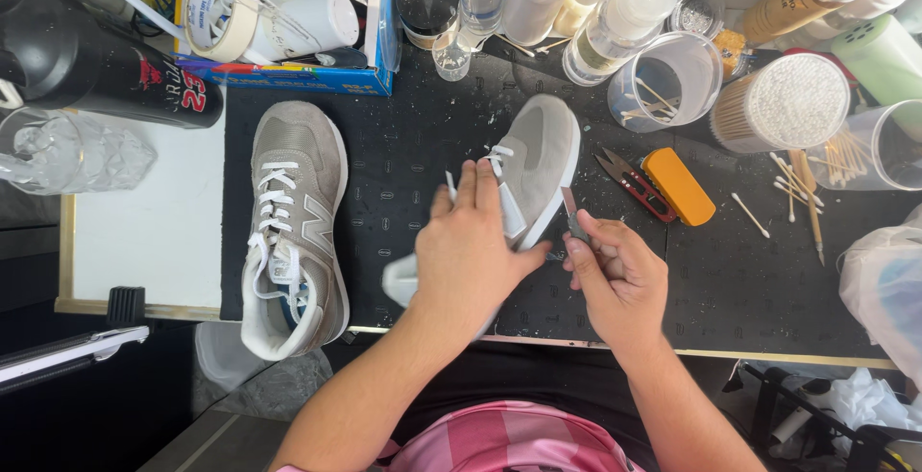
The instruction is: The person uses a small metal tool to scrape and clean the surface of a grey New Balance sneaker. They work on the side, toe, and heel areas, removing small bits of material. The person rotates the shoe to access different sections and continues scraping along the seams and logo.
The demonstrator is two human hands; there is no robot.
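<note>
Two grey suede sneakers with white laces lie on a black mat (403, 155). The left sneaker (293, 222) rests upright, sole down. My left hand (471, 251) lies flat over the heel half of the right sneaker (538, 160), which is tipped on its side, toe pointing away. My right hand (615, 275) pinches a small grey blade-like tool (573, 217), its tip close to the sneaker's white sole edge. A white cloth or tissue (401, 280) pokes out under my left hand.
An orange brush block (678, 186) and red-handled snips (632, 184) lie right of the shoe. Cotton swabs (792, 184), cups, bottles, a swab jar (783, 102), tape roll (219, 13) and a black can (106, 73) crowd the far edge. A plastic bag (884, 285) sits at right.
</note>
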